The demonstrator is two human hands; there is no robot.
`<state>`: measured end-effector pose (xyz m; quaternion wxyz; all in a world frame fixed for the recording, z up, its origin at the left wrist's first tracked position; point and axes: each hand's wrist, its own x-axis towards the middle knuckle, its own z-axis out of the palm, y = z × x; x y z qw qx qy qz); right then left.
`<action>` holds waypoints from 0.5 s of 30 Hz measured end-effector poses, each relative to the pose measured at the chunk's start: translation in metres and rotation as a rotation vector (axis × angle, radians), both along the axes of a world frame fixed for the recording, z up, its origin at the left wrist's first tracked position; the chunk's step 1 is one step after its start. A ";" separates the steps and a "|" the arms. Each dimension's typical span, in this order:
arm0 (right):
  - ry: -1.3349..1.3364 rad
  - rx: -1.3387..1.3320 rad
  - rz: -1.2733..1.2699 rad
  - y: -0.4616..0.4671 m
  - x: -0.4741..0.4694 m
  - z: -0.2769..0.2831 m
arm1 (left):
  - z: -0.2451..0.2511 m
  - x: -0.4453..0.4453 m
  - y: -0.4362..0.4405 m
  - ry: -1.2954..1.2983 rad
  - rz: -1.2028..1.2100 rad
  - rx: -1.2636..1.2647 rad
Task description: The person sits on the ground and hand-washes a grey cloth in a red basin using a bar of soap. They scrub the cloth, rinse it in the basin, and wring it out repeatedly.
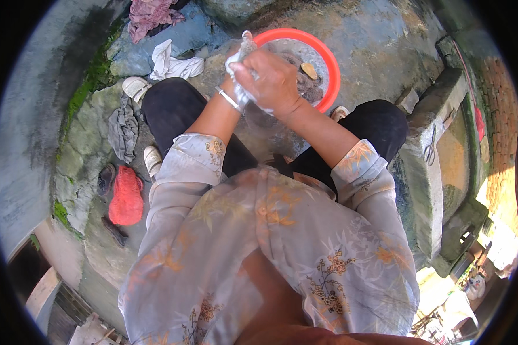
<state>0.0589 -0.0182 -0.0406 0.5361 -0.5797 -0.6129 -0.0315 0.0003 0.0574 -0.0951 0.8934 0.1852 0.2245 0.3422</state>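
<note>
A small wet white cloth (243, 92), soapy with suds, is bunched between my hands above the near left rim of a red plastic basin (333, 64). My right hand (270, 79) is closed around it, thumb towards the left. My left hand (232, 64), below a pale bracelet (228, 98), grips the same cloth and is partly hidden behind the cloth and my right hand. Cloudy water fills the basin, where a brownish textured cloth (313, 92) lies soaking. On top of that cloth rests a yellowish bar, likely soap (309, 70).
At the left lie a white garment (175, 62), a pink garment (149, 17), a grey cloth (123, 129), a red mesh bag (126, 196) and dark shoes (106, 179). A concrete trough (434, 189) stands at the right, with scissors (430, 151) on its edge. Green moss (80, 97) lines the wall's foot.
</note>
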 end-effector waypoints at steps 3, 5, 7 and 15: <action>0.095 -0.033 0.006 0.005 0.014 -0.004 | -0.019 -0.005 0.022 -0.296 -0.332 -0.100; 0.190 -0.141 -0.189 0.029 0.059 -0.003 | 0.056 0.010 -0.015 -0.057 -0.231 -0.093; 0.187 -0.171 -0.249 0.031 0.066 0.003 | 0.085 0.016 -0.031 0.180 -0.091 -0.106; 0.115 -0.247 -0.258 0.029 0.060 -0.002 | 0.047 0.014 -0.024 0.064 -0.141 -0.048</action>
